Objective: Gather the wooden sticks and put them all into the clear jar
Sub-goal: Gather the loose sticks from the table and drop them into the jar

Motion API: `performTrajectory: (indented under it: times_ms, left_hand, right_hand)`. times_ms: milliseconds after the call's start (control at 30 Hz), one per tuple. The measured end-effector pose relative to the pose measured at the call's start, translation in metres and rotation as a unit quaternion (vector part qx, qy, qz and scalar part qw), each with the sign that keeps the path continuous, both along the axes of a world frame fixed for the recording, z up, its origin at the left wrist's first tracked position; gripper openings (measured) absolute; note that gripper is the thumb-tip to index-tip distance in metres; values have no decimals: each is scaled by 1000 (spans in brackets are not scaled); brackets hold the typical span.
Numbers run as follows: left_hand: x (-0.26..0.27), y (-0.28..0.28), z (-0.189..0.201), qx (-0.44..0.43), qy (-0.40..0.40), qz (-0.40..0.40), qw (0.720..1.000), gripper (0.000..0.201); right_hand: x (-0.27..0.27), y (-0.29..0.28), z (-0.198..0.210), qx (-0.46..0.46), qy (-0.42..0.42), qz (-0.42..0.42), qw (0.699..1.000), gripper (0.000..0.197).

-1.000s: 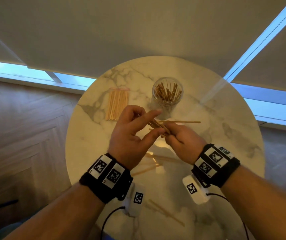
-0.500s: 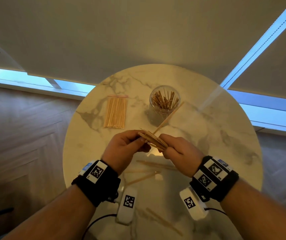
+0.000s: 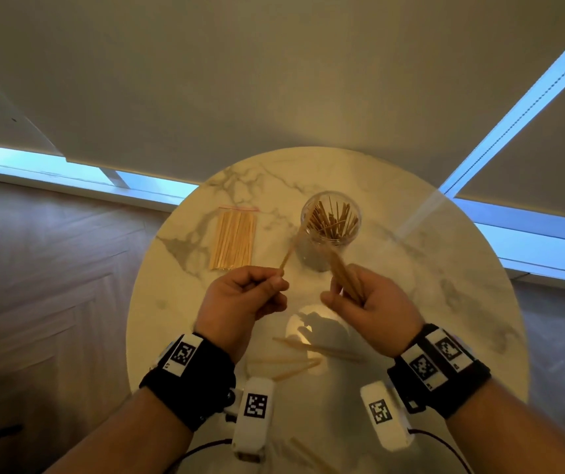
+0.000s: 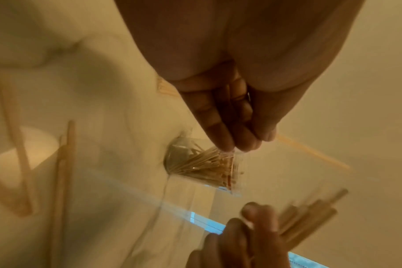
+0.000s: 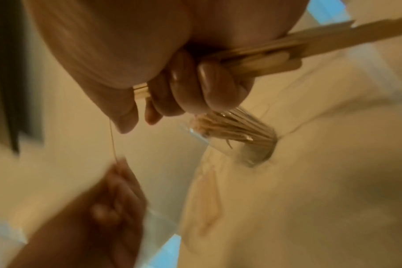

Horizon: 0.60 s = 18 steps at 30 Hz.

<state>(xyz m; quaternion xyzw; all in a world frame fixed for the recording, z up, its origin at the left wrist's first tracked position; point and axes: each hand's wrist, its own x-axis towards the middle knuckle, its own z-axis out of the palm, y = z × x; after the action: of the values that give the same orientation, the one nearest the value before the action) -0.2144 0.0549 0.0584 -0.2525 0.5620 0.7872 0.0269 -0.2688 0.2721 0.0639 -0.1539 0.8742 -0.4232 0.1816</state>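
The clear jar (image 3: 330,220) stands upright at the back of the round marble table (image 3: 445,302), holding several wooden sticks. In front of it my left hand (image 3: 279,282) pinches a single stick (image 3: 293,244) that slants up toward the jar's left rim. My right hand (image 3: 339,295) grips a bundle of several sticks (image 3: 344,275), its tips pointing toward the jar. In the right wrist view the fingers (image 5: 209,85) curl round the bundle (image 5: 287,47), with the jar (image 5: 236,132) beyond. In the left wrist view the jar (image 4: 202,166) lies past the fingertips (image 4: 236,137).
A clear bag of sticks (image 3: 233,241) with a red seal lies left of the jar. Loose sticks (image 3: 312,350) lie on the table under and between my wrists, another (image 3: 308,453) near the front edge. Wood floor surrounds the table; blinds hang behind it.
My hands have drawn apart. The left hand has pulled one stick away from the bundle and now holds it alone, angled toward the jar. The right hand keeps the bundle.
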Motion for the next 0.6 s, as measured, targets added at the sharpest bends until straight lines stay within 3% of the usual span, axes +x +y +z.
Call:
performTrajectory:
  times_ms: [67, 167, 233, 333, 433, 500, 600]
  left_hand:
    - [1, 10, 1, 56, -12, -15, 998, 9]
    - [1, 33, 3, 33, -10, -86, 996, 10]
    - [-3, 44, 4, -23, 4, -114, 993, 7]
    - [-15, 50, 9, -82, 36, -99, 991, 19]
    - [-25, 49, 12, -99, 29, -96, 990, 31]
    - [-29, 53, 10, -40, -9, -100, 994, 33]
    - [-30, 63, 13, 182, -110, -85, 973, 51]
  right_hand:
    - [-9, -3, 13, -127, -46, -80, 988, 26]
    - [-25, -14, 31, -304, -111, -136, 936, 41]
    - [-32, -21, 43, -333, -100, -161, 924, 36]
    - [-42, -24, 56, -361, -91, -182, 910, 41]
    - [-52, -25, 73, -450, -119, -190, 865, 46]
    - [-58, -28, 84, -518, -130, -188, 825, 48]
    - [-62, -31, 92, -583, -152, -186, 776, 49]
